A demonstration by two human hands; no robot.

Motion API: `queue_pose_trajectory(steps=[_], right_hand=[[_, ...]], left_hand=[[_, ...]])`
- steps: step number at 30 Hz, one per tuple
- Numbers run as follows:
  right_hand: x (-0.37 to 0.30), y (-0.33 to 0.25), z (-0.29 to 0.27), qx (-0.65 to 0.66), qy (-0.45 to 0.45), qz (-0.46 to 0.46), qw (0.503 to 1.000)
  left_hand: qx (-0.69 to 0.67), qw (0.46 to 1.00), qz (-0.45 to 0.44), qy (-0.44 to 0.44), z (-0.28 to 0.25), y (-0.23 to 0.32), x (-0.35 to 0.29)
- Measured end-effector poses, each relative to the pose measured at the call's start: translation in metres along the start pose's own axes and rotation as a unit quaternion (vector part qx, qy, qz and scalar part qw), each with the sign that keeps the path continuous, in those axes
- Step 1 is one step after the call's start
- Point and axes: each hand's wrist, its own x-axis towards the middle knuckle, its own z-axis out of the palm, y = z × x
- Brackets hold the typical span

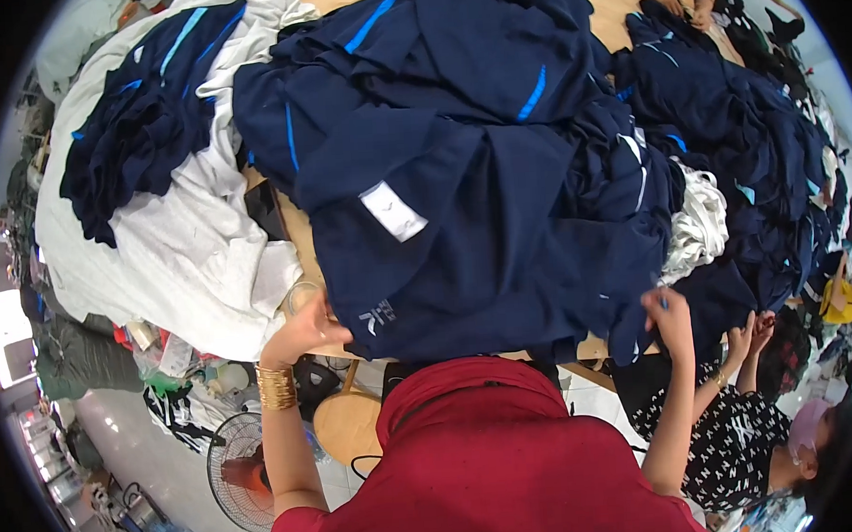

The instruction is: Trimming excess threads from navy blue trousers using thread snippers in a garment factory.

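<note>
Two hands gripped the near edge of a navy garment [462,216] spread over the wooden tabletop [301,239]: the left hand [304,332] (gold bangles at the wrist) pinched its hem shut, and the right hand [667,313] closed on its far corner. One white rectangular label [393,211] lay on the garment's middle. Beside it, white cloth [184,250] carried more navy pieces [139,117]. Another person's hands [752,331] touched the heap at right.
</note>
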Motion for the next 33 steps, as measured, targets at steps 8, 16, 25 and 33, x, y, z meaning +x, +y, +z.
queue_pose_trajectory(steps=[8,16,25,33], right_hand=[[0.108,-0.137,0.051,0.232,0.060,-0.065,0.969],[0.146,-0.179,0.076,0.249,-0.057,-0.040,0.966],[0.052,-0.060,-0.002,0.487,0.217,-0.108,0.839],[-0.017,0.034,0.035,0.010,0.121,-0.056,0.991]], left_hand=[[-0.220,0.952,0.084,0.196,0.009,0.014,0.047],[-0.437,0.875,0.079,0.194,0.017,0.023,0.056],[-0.211,0.924,0.100,0.301,0.030,0.030,0.034],[0.008,0.961,0.111,0.255,0.044,0.013,0.039]])
